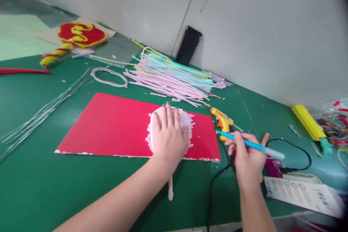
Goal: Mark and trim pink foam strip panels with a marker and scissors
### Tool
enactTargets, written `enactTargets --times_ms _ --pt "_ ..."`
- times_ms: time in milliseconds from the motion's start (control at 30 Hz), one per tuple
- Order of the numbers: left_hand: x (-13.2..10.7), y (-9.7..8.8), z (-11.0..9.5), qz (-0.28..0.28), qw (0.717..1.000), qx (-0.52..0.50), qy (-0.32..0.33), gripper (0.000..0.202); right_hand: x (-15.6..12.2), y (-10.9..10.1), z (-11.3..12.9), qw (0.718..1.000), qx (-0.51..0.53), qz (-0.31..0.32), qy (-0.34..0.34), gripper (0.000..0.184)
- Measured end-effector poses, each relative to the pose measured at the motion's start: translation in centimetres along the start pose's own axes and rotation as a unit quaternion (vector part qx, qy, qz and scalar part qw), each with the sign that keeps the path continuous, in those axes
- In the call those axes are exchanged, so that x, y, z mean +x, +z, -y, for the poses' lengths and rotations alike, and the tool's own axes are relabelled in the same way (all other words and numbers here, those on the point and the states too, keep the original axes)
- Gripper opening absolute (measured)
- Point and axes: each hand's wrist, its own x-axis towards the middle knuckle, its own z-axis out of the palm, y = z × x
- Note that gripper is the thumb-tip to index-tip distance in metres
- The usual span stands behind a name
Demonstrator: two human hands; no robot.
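My left hand [170, 134] lies flat, fingers a little apart, on a round fan-shaped piece [187, 121] covered with pale lilac strips. Strip ends stick out past its white rim on both sides. Its cream twisted handle [170, 189] points toward me from under my wrist. Beneath the fan is a red sheet [114, 123] with a ragged white front edge. To the right of the sheet, my right hand [248, 156] grips a blue pen [252, 145], its tip pointing left. Just beyond that hand lies a yellow glue gun [223, 121].
Pastel pipe cleaners [174, 76] lie heaped near the wall, where a black phone [188, 45] leans. A finished red-and-yellow fan [81, 35] sits back left, thin wires [49, 107] left. A black cable [211, 192], purple box [274, 168] and white box [301, 192] are at right.
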Motion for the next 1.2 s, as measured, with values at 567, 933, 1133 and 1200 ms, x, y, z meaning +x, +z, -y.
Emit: enactTargets --times_ms 567,933,1133,1200 --pt "0.2 0.3 0.0 -0.033 0.998 0.051 0.03 0.059 -1.0 -3.8 -4.6 0.973 -0.12 -0.194 0.03 0.04" --pt "0.2 0.7 0.0 -0.036 0.998 0.03 0.03 0.06 -0.6 -3.5 -5.4 0.969 -0.191 -0.141 0.071 0.041" --pt "0.2 0.5 0.0 -0.017 1.0 0.019 0.01 0.061 -0.5 -3.2 -3.0 0.965 -0.107 -0.237 -0.024 0.031" --pt "0.1 0.4 0.0 -0.009 1.0 0.012 0.005 0.062 -0.2 -1.9 -0.3 0.972 -0.02 -0.228 -0.05 0.026"
